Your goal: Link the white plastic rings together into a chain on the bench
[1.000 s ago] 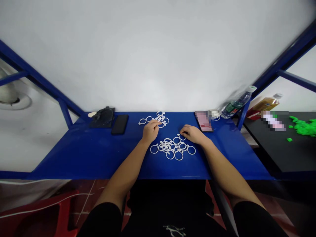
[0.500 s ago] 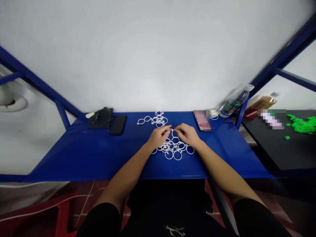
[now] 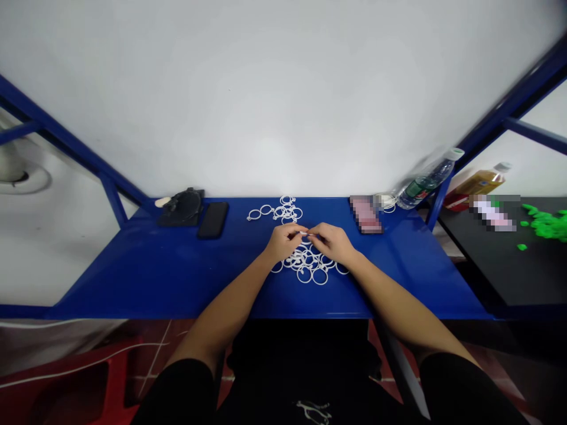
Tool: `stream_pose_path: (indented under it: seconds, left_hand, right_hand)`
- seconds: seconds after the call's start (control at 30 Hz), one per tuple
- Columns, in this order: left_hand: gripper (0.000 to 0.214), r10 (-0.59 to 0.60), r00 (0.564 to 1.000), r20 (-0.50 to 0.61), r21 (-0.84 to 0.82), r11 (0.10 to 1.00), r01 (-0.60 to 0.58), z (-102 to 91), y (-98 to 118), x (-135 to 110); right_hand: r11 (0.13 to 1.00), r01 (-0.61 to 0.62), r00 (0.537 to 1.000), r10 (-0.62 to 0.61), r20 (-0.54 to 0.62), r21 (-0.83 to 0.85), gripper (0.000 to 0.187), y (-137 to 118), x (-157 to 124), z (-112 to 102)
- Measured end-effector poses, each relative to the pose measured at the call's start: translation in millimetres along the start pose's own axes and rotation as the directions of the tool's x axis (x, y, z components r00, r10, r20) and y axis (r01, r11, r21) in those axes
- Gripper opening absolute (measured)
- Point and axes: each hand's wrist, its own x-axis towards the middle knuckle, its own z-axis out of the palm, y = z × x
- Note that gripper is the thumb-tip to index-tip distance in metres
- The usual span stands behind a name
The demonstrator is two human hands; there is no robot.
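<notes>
So the setup was a blue metal table (image 3: 133,277) pushed up against a plain white wall (image 3: 274,88), with blue frame bars running up at both sides. Along the table's back edge, toward the left corner, sat a black pouch-looking thing (image 3: 181,208) with a black phone (image 3: 213,219) just beside it. Toward the back right corner there was a blurred pinkish phone (image 3: 365,213) and a water bottle (image 3: 425,180) lying tilted against the frame. Off to the right stood a separate black table (image 3: 487,265) with some green bits (image 3: 547,221) and an amber bottle (image 3: 481,182) on it. Both hands met over the middle of the blue table. The left hand (image 3: 283,243) and the right hand (image 3: 334,243) each had the fingers curled in, and the fingertips pinched one small white ring (image 3: 306,235) between them, held just above the surface. Couldn't make out exactly how the ring was turned, it was too small. Right under and in front of the hands, toward the front edge, lay a heap of white rings (image 3: 312,270), partly tucked beneath the right palm. A second bunch of rings (image 3: 279,211) sat at the middle of the back edge, near the fingertips but not touching them.
</notes>
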Motion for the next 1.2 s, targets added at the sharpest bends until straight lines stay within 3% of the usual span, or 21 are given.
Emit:
stream_pose_path:
  seconds: [0.13,0.33,0.57,0.8,0.97,1.1,1.2]
  left_hand:
    - [0.026,-0.008,0.987,-0.160,0.088,0.996,0.022,-12.8,-10,5]
    - [0.033,-0.170,0.920,-0.352,0.045,0.979,0.198,-37.6,-27,12]
    - [0.029,-0.037,0.926,-0.375,0.211,0.970,0.124,-38.9,-36,15]
    - [0.021,-0.066,0.961,-0.269,0.249,0.959,0.136,-31.7,-44,13]
    - [0.016,0.058,0.990,-0.125,0.250,0.968,-0.025,-24.3,-30,7]
    - [0.022,0.191,0.978,0.081,0.200,0.958,-0.204,-10.6,-6,0]
    - [0.027,0.274,0.941,0.197,0.209,0.926,-0.314,-1.8,7,-3]
  right_hand:
    - [0.999,-0.037,0.998,0.039,0.050,-0.025,0.024,5,0,-13]
    - [0.990,-0.120,0.980,0.130,0.148,-0.074,0.018,20,-1,-30]
    - [0.986,-0.114,0.936,0.148,0.319,-0.121,0.019,20,-1,-24]
    - [0.947,-0.141,0.926,0.229,0.299,-0.290,0.010,17,0,-19]
    - [0.899,-0.262,0.914,0.348,0.208,-0.352,0.010,16,2,-16]
    - [0.899,-0.414,0.904,0.425,0.055,-0.140,0.011,16,4,-7]
    - [0.899,-0.419,0.907,0.421,0.010,0.126,0.009,14,4,2]
